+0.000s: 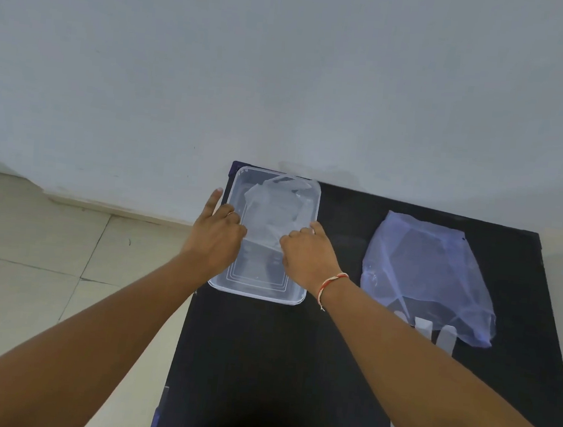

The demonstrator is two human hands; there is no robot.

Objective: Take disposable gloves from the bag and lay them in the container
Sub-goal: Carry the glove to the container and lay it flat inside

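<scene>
A clear rectangular plastic container (259, 288) stands at the far left of a black table. Inside it lies a crumpled clear disposable glove (275, 209), its far end poking over the back rim. My left hand (216, 234) is at the container's left wall, fingers curled on the glove's left side and one finger stretched along the rim. My right hand (307, 253) pinches the glove's right edge above the container. A translucent bluish plastic bag (429, 275) lies flat to the right, with white glove fingers sticking out of its near end.
The black table (285, 368) stands against a pale wall (286, 76). Its left edge runs just beside the container, and a beige tiled floor (43, 276) lies beyond it. A red and white thread band circles my right wrist (331, 287).
</scene>
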